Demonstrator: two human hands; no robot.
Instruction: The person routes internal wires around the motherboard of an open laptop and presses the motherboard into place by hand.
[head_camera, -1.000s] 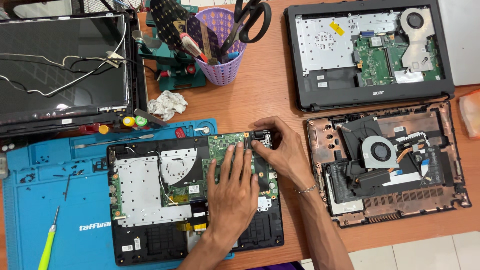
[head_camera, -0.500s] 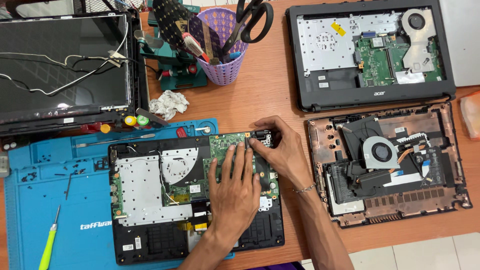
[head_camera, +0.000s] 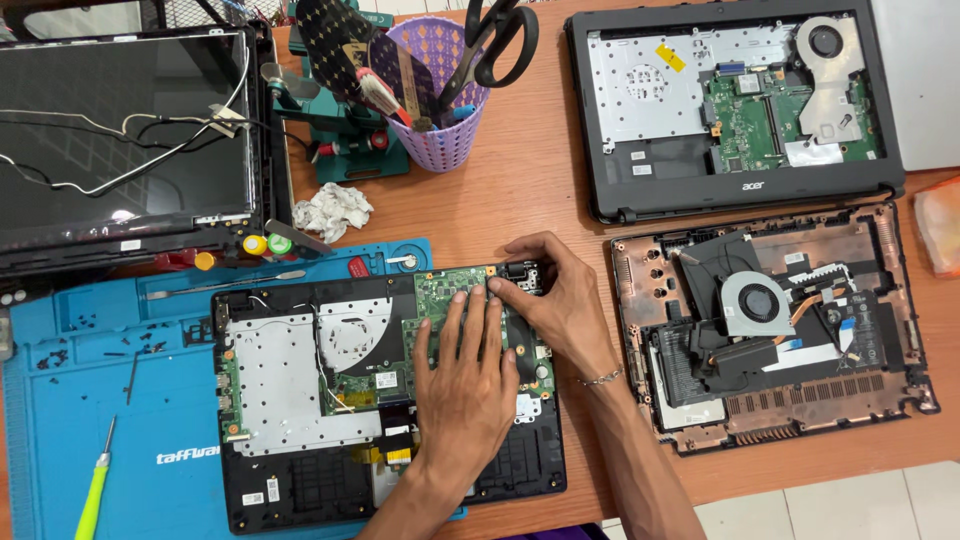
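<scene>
Left hand (head_camera: 465, 385), fingers extended and slightly spread, lies flat, palm down, on the green circuit board (head_camera: 445, 300) inside the opened laptop base (head_camera: 300, 440), which rests on a blue work mat (head_camera: 90, 400). Right hand (head_camera: 560, 300), forearm angled up from below, curls over the base's upper right corner, fingertips (head_camera: 505, 288) pressed together on the board's edge.

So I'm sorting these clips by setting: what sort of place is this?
Likely a laptop repair bench: opened laptop chassis under both hands, a blue repair mat, and a purple tool cup with scissors.
</scene>
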